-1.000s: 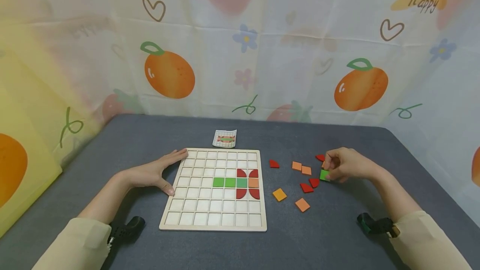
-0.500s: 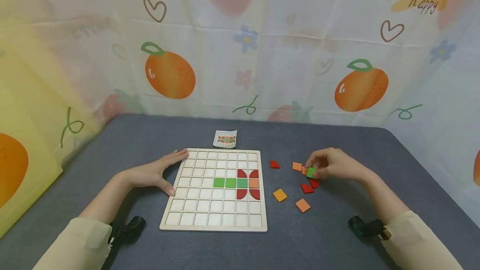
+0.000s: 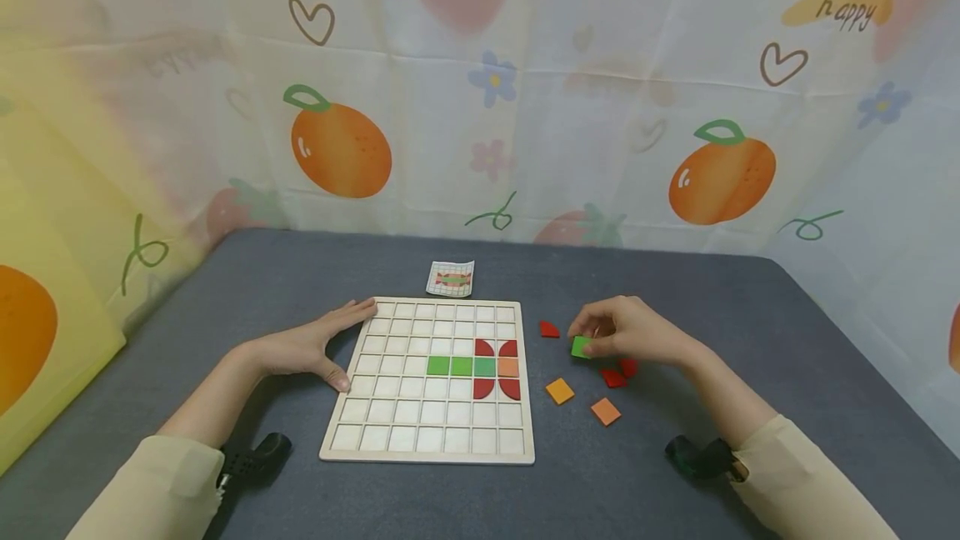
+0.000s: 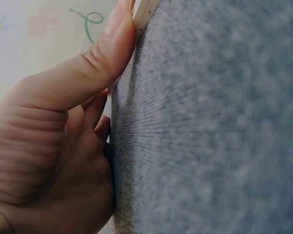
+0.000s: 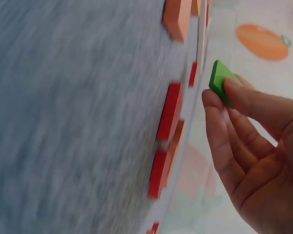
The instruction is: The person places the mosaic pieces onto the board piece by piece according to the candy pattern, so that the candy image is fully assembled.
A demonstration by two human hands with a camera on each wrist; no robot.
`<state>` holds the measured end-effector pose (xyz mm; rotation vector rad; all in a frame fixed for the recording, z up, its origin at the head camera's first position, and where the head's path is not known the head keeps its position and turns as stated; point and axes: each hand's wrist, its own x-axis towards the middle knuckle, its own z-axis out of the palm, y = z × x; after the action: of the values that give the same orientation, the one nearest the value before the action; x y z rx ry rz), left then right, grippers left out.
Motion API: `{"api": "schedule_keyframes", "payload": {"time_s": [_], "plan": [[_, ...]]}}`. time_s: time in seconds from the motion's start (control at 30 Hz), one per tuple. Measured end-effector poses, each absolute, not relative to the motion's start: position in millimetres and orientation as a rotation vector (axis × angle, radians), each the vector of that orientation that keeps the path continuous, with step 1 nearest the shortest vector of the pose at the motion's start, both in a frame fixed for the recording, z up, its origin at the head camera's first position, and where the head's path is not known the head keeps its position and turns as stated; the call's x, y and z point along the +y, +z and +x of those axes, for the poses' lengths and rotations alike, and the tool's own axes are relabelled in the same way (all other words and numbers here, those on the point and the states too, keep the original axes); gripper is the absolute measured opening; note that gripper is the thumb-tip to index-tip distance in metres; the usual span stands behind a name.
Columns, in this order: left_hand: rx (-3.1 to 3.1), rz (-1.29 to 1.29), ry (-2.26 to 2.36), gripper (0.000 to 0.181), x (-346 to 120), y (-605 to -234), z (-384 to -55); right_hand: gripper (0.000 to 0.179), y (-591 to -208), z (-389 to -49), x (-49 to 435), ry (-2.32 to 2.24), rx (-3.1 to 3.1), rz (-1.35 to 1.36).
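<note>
My right hand (image 3: 626, 332) pinches a green square tile (image 3: 581, 347) between thumb and fingers, to the right of the board. In the right wrist view that green tile (image 5: 221, 82) is held above the table. On the pale gridded board (image 3: 397, 415), two light green tiles (image 3: 449, 366), a darker green tile (image 3: 484, 367) and an orange tile (image 3: 507, 367) form a row. Red quarter-circle pieces (image 3: 483, 347) sit above and below its right end. My left hand (image 3: 303, 348) rests along the board's left edge, thumb and fingers spread; its thumb (image 4: 105, 53) touches the rim.
A small pattern card (image 3: 450, 279) lies behind the board. Right of the board are a red quarter-circle (image 3: 549, 329), a yellow-orange tile (image 3: 559, 391), an orange tile (image 3: 606, 412) and red pieces (image 3: 613, 378) near my right hand. A printed cloth (image 3: 450, 107) hangs behind the table.
My right hand has picked up the green tile from among the loose pieces and moved left with it toward the board. The left hand and board have stayed in place.
</note>
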<state>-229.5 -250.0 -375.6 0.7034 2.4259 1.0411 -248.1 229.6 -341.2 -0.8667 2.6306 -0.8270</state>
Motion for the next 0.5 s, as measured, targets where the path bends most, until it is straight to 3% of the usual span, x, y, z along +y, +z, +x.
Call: {"api": "schedule_keyframes", "payload": {"time_s": [0.5], "plan": [[2.424,0.697,1.046,0.123,-249.1,-377.2,-229.8,0.020,-334.1,-249.1,171.9,-0.896,2.619,-0.961]]}}
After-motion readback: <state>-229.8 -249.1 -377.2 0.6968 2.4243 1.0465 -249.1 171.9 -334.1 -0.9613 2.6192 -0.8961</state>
